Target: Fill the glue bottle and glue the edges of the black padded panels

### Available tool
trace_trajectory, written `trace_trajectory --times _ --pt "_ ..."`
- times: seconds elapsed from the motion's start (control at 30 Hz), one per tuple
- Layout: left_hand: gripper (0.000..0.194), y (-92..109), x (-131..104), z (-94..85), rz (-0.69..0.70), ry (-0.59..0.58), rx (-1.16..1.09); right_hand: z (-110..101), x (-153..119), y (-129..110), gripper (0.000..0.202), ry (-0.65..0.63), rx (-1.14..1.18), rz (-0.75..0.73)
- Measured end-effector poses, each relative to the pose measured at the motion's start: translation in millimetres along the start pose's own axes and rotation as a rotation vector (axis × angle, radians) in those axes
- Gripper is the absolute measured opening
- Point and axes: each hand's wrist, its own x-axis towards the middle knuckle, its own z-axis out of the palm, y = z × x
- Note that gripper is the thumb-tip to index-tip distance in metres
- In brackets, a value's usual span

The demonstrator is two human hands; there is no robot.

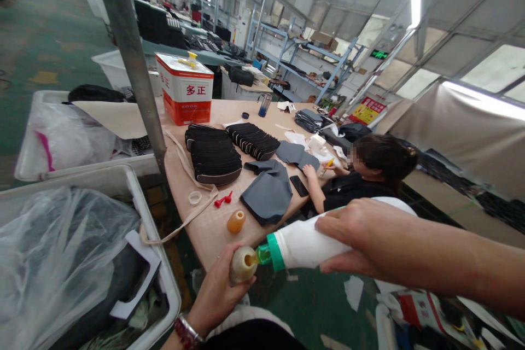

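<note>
White bottle (pixel 305 243) held sideways at the mouth of a small bottle (pixel 237 269)

At the far left, a white bin (pixel 133 188) holds dark material under crumpled clear plastic (pixel 61 251). A metal pole (pixel 129 49) slants past it to the edge of a tan worktable (pixel 205 229). Beyond the pole stands a red-and-white tin (pixel 187 112) with a yellow cap (pixel 191 57) on top. Next come two rows of stacked black pieces (pixel 215 161), and nearer, a pale ring (pixel 194 198) and red caps (pixel 223 199) lying just beside a loose fabric strip (pixel 186 156).

Below them, the left hand (pixel 219 290) is wrapped around the small bottle, its open mouth turned to the right. An amber bottle (pixel 236 221) stands open on the table just behind. From the right, the white bottle's green nozzle (pixel 263 255) meets that mouth — yellowish liquid shows there. Grey sheets (pixel 268 194) lie behind the white bottle, with a black phone (pixel 298 186) beside them.

The right hand (pixel 355 229) grips the white bottle's body from above, thumb and fingers on opposite sides — tilting it nearly level. Behind that hand, a co-worker in black (pixel 342 188) sits at the table, one hand (pixel 310 170) by the grey material.
</note>
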Motion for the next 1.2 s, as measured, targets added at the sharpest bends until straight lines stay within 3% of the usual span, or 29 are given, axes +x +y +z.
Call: trace_trajectory --times 0.77,1.03,1.2 --pt "0.052 5.4 -2.6 2.3 -0.023 0.033 -0.057 0.0 -5.8 -4.0 0.022 -0.001 0.027 0.01" --pt "0.051 7.6 0.5 0.2 -0.032 0.012 -0.044 -7.6 0.2 -6.4 0.023 -0.096 0.023 0.079" --pt "0.052 3.9 2.3 1.9 -0.017 0.036 -0.059 -5.8 -0.7 -2.6 0.022 -0.057 0.062 0.062"
